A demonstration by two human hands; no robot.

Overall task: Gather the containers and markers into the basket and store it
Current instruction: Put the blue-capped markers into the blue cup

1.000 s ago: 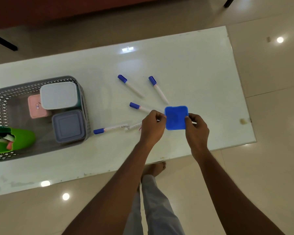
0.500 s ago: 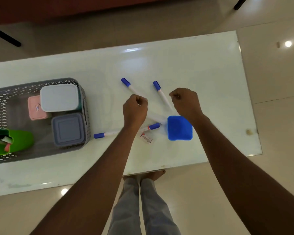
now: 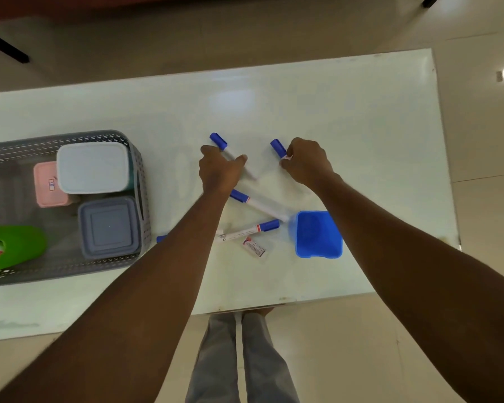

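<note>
On the white table [image 3: 346, 126], my left hand [image 3: 220, 170] closes over a blue-capped marker [image 3: 218, 141] whose cap sticks out above my fingers. My right hand [image 3: 307, 161] pinches a second blue-capped marker [image 3: 278, 147] just below its cap. Two more markers [image 3: 240, 196] [image 3: 249, 230] lie between my arms, and another cap [image 3: 160, 238] peeks out from under my left forearm. A blue cup [image 3: 317, 234] stands open near the front edge. The grey basket [image 3: 137, 158] at the left holds white [image 3: 92, 167], pink [image 3: 45, 184], grey [image 3: 108, 226] and green [image 3: 15, 245] containers.
A small printed label scrap [image 3: 254, 247] lies in front of the markers. The table's front edge [image 3: 274, 301] runs just above my legs. Tiled floor surrounds the table, with dark furniture legs at the far corners.
The blue cup left my hands and now stands on the table. Both hands moved away from me to the two far markers and closed on them.
</note>
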